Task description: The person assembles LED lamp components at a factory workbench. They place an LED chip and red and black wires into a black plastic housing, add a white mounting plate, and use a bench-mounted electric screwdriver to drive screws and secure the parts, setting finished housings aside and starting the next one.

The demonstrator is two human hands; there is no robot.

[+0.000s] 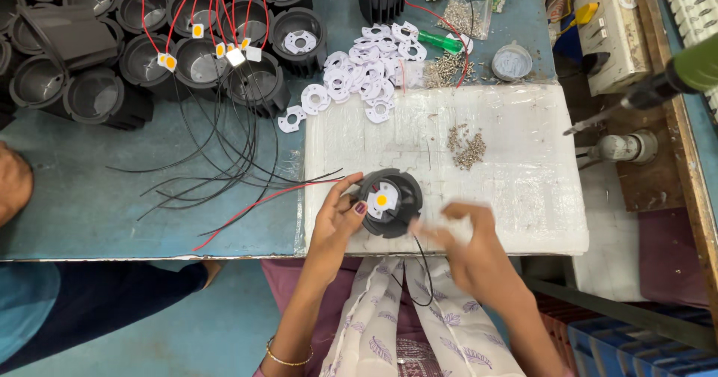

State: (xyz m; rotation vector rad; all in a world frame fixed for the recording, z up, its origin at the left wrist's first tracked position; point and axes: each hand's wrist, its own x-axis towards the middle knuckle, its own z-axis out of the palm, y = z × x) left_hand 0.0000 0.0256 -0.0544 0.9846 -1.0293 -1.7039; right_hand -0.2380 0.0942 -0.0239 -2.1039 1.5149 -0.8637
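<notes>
My left hand (338, 220) grips a black round finned lamp housing (396, 214) at its left rim, on the near edge of a white foam sheet (508, 190). A white disc with a yellow square chip (382, 199) sits inside the housing, and red and black wires trail from it to the left and down. Blurred, my right hand (458, 233) is just right of the housing, fingers curled near its rim. Whether it holds anything small cannot be told.
A small heap of screws (467, 147) lies on the foam. Behind it are a pile of white discs (370, 70), bags of screws (441, 70) and several black housings (187, 55) with wired chips. A green-bodied power screwdriver (658, 85) hangs at right. Another person's knee and sleeve (15, 190) are at left.
</notes>
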